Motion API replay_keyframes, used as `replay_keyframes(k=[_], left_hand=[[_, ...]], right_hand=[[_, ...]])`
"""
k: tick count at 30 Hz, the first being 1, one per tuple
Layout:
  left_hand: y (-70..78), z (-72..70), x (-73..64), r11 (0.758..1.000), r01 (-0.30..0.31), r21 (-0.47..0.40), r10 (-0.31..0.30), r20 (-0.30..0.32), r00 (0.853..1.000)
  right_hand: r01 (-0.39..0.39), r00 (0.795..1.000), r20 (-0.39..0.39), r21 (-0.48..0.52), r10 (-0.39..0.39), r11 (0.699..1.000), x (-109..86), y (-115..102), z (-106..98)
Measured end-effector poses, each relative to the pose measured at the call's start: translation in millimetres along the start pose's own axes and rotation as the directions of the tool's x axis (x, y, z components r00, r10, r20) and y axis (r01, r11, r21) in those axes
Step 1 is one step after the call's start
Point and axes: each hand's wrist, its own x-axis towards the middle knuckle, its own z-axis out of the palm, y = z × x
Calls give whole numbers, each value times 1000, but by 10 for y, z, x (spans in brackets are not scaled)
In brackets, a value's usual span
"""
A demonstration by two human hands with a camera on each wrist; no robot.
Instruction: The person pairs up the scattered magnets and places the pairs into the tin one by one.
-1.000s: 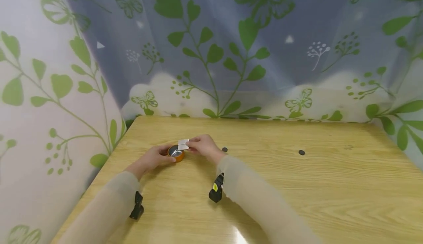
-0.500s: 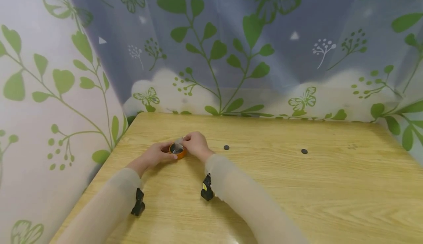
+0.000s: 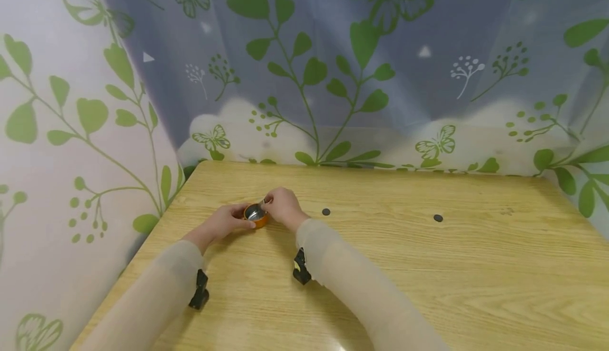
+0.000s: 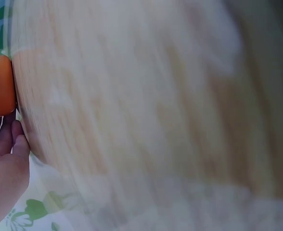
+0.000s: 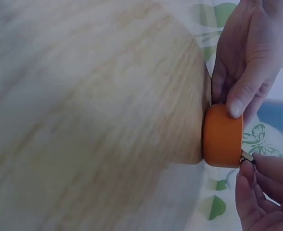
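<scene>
A small round orange bowl (image 3: 261, 223) with a shiny metal inside stands upright on the table, left of the middle in the head view. My left hand (image 3: 222, 224) grips its left side, the thumb lying on the near wall, as the right wrist view also shows. At the bowl's right rim my right hand (image 3: 284, 206) pinches a thin silver plate (image 5: 247, 155) between thumb and fingers. The plate is mostly hidden by the fingers; its edge meets the bowl's rim in the right wrist view. The left wrist view catches only part of the orange bowl (image 4: 1, 89).
On the wooden table (image 3: 428, 271), a black disc (image 3: 325, 212) lies just right of my right hand. Another black disc (image 3: 438, 218) lies farther right. A curtain (image 3: 304, 129) printed with leaves and butterflies hangs behind the table and along its left side.
My right hand has moved slightly left and turned the silver plate from flat above the rim to steeply tilted at the bowl's right edge. The left hand keeps its grip on the bowl.
</scene>
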Motion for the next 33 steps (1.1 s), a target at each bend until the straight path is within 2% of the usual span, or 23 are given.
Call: replay_keyframes(k=[4, 8, 13, 15, 16, 19, 22, 26, 29, 33], left_hand=[[29, -4, -18, 1000, -10, -4, 10, 2, 1000], [27, 1, -37, 1000, -18, -9, 18, -1, 1000], [27, 1, -35, 1000, -14, -22, 13, -9, 1000], [32, 6, -32, 999, -15, -36, 15, -4, 1000], [33, 5, -31, 999, -17, -40, 17, -2, 1000], [31, 1, -18, 998, -29, -50, 29, 10, 1000], [24, -14, 0, 999, -39, -22, 40, 9, 999], [32, -32, -1, 999, -32, 4, 32, 5, 999], [59, -18, -8, 999, -33, 13, 33, 6, 999], [129, 30, -18, 997, -45, 70, 44, 10, 999]], right_hand=[[35, 999, 42, -118, -30, 992, -9, -55, 35], [55, 996, 79, -230, -38, 972, -18, -100, 62], [131, 989, 125, -445, -84, 886, -40, -157, 74], [167, 983, 153, -497, -104, 851, -60, -162, 56], [187, 978, 174, -499, -114, 846, -63, -154, 43], [252, 959, 238, -453, -156, 855, -65, -90, -19], [284, 947, 256, -379, -196, 881, -73, 6, -101], [246, 953, 243, -272, -181, 930, -135, 120, -245], [190, 955, 262, -184, -138, 964, -227, 219, -373], [142, 954, 281, -127, -102, 982, -372, 410, -576]])
